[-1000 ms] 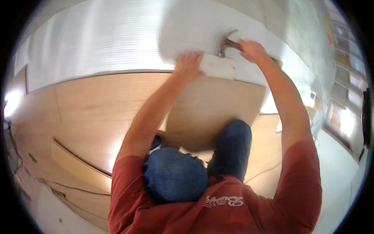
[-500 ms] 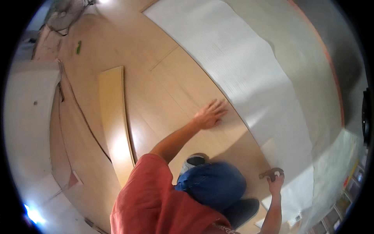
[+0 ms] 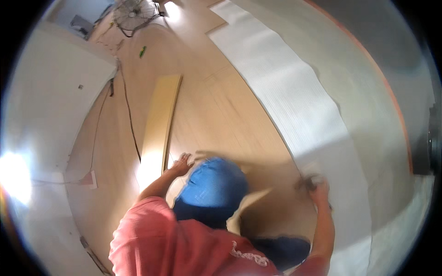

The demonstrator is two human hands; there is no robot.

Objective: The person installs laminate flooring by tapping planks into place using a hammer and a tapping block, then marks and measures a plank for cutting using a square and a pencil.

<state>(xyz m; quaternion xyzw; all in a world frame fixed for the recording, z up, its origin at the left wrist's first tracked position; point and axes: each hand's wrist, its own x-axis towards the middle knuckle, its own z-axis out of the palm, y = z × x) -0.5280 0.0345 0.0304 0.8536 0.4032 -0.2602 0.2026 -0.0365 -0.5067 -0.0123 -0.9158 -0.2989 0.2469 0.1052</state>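
**Wood, Foam and Denim**

The floor (image 3: 207, 106) is pale wood laminate, smooth, with a soft sheen where light strikes. A loose plank (image 3: 159, 122) shares the same satin wood grain. The white underlay sheet (image 3: 290, 92) looks matt, finely ribbed foam. The knee (image 3: 212, 186) wears blue denim; the shirt (image 3: 184, 248) is red cloth.

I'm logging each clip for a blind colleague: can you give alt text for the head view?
A kneeling person's left hand rests on pale wood flooring beside a loose plank, while the right hand grips a blurred dark tool, probably a hammer, near the white underlay sheet. A floor fan and a black cable lie farther off.
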